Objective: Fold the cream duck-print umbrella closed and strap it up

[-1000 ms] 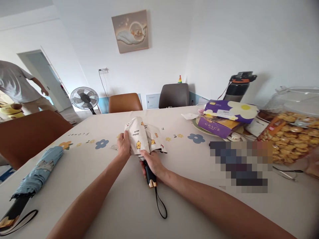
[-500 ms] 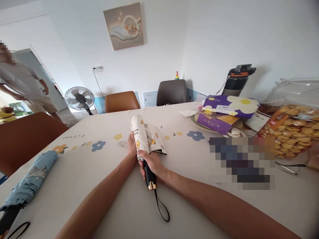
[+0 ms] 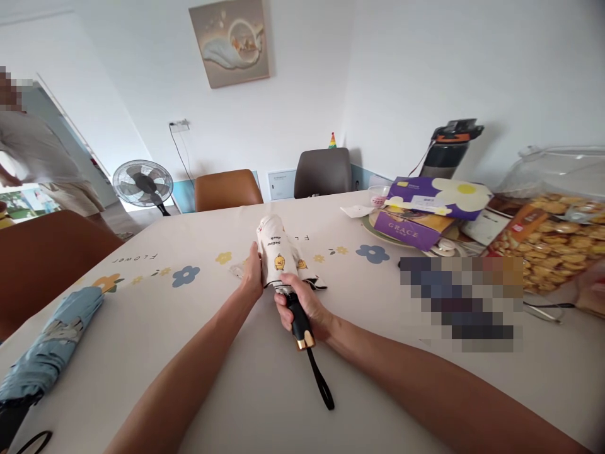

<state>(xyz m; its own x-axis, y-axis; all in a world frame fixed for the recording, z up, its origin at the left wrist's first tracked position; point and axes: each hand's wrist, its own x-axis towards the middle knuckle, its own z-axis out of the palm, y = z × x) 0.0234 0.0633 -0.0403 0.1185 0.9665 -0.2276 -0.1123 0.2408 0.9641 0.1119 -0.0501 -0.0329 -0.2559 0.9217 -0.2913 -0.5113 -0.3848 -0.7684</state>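
A folding umbrella [image 3: 280, 252] with a white, yellow-duck canopy lies lengthwise before me, black handle and wrist strap toward me. The canopy is gathered around the shaft, and a loose flap spreads out on the right. My right hand [image 3: 305, 306] is closed around the top of the handle, thumb on the canopy's lower edge. Against the canopy's left side my left hand [image 3: 254, 271] is curved around the fabric, some of its fingers hidden. A light-blue folded umbrella [image 3: 57, 340] with a black handle rests at the table's left.
On the right of the table [image 3: 212, 391] are purple boxes [image 3: 406, 230], a dark bottle [image 3: 447, 151], a clear tub of snacks [image 3: 553, 239] and a blurred dark object [image 3: 454, 299]. Chairs [image 3: 229, 188], a fan [image 3: 144, 183] and a person [image 3: 42, 151] are beyond.
The duck umbrella has turned slightly and shifted right, showing another side of its canopy. My left hand now lies along its left side; my right hand sits lower on the handle.
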